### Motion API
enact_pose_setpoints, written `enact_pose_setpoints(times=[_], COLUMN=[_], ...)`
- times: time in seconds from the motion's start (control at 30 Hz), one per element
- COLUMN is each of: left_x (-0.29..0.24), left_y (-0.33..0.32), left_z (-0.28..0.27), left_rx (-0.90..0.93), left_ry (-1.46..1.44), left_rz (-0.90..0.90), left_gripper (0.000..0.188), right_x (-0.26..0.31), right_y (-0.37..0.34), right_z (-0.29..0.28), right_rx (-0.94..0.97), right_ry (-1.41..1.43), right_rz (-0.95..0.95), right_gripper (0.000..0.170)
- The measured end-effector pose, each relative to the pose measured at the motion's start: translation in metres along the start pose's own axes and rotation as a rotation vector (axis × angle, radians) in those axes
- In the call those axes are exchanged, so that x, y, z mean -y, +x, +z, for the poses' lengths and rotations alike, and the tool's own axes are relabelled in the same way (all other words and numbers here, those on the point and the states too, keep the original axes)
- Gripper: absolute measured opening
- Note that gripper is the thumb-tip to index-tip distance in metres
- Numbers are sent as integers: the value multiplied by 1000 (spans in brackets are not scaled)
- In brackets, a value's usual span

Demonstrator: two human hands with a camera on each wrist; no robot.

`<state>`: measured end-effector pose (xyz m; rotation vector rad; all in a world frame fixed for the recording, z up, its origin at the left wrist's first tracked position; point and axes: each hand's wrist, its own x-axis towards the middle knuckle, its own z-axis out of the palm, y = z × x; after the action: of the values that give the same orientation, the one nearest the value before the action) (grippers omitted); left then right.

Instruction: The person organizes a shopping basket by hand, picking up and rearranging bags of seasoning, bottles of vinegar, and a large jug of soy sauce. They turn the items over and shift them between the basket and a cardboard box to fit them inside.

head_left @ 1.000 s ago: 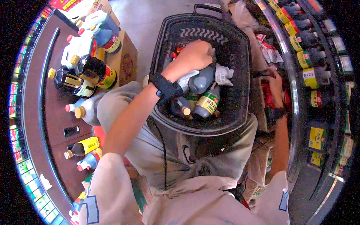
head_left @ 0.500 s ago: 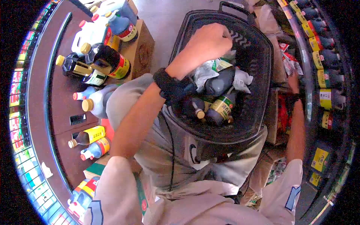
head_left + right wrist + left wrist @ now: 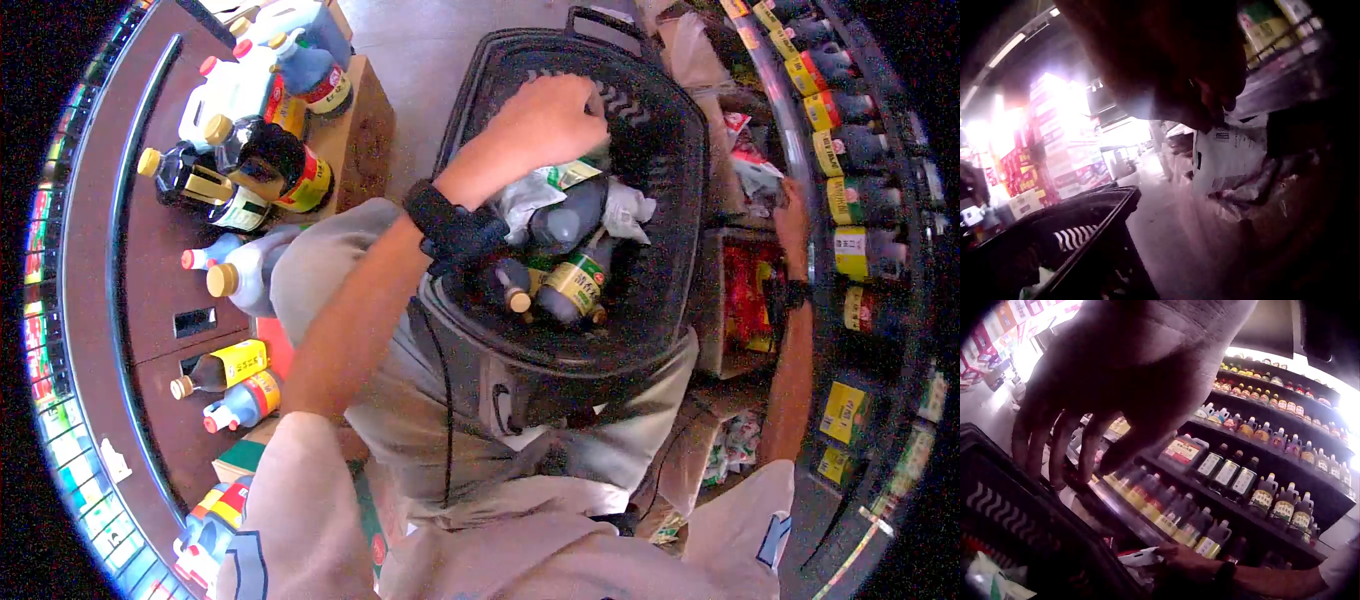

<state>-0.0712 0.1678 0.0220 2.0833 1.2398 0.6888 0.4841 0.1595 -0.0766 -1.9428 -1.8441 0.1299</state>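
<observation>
My left hand [image 3: 555, 120] hovers over the black shopping basket [image 3: 690, 250], its fingers hanging loosely with nothing between them in the left wrist view. Below it in the basket lie a dark bottle [image 3: 565, 222], a bottle with a cream and green label [image 3: 575, 285] and white packets [image 3: 628, 212]. To the right of the basket, my right hand [image 3: 793, 225] reaches to a carton beside the shelf. It pinches a white packet [image 3: 1229, 156] with printed text by its upper edge, as the right wrist view shows.
An open carton of red packets [image 3: 745, 290] sits below the right hand. Shelved bottles [image 3: 850, 205] line the right side. Large jugs and bottles [image 3: 270, 165] crowd a cardboard box [image 3: 360, 130] at the left. The basket rests against the person's legs.
The right hand has moved forward from beside the red packets to the white packet and now pinches it. My left hand has lifted from the things in the basket.
</observation>
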Motion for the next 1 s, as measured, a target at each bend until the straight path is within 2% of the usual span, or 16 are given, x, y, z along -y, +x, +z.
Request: enact_pose_setpoints(times=[0.07, 0.13, 0.23, 0.27, 0.37, 0.43, 0.53, 0.63, 0.7, 0.73, 0.77, 0.8, 0.83, 0.9, 0.93, 1.0], left_x=[1, 1, -14, -10, -20, -33, -59, -66, -68, -59, -62, -71, -66, -59, -58, -55], left_y=[0, 1, -8, -8, -17, -32, -48, -58, -69, -69, -73, -79, -81, -84, -86, -87], left_z=[9, 17, 31, 44, 71, 71, 54, 51, 49, 66, 68, 57, 69, 89, 95, 99], left_rx=[18, 50, 109, 200, 669, 736, 803, 708, 616, 578, 502, 450, 444, 384, 331, 254], left_ry=[-64, -156, -357, -436, -938, -972, -1227, -1354, -1167, -1135, -1041, -854, -997, -1147, -1154, -1015], left_rz=[27, 33, 77, 137, -214, -161, 33, -14, -140, -128, -126, -167, -128, -92, -99, -101], left_gripper=[28, 29, 28, 33, 40, 56, 52, 49, 57, 56, 50, 44, 41, 39, 39, 40], right_x=[20, 130, 214, 236, 302, 325, 355, 378, 365, 366, 356, 351, 347, 350, 371, 355], right_y=[-19, -57, -101, -114, -143, -162, -180, -179, -172, -175, -181, -186, -191, -197, -203, -219], right_z=[-20, -50, -77, -85, -104, -115, -120, -90, -57, -47, -30, -17, -5, 8, 2, 23], right_rx=[2, 9, 46, 52, 96, 98, 83, -50, -173, -136, -86, -68, -55, -87, -95, 35], right_ry=[-22, -219, -178, -107, 174, 337, 457, 821, 1058, 1284, 1078, 1158, 1238, 1964, 1972, 2193], right_rz=[-122, -242, -195, -205, -160, -249, -193, -8, 140, 243, 274, 337, 403, 598, 738, 676], right_gripper=[52, 53, 53, 54, 54, 51, 49, 53, 56, 60, 58, 57, 58, 60, 61, 64])
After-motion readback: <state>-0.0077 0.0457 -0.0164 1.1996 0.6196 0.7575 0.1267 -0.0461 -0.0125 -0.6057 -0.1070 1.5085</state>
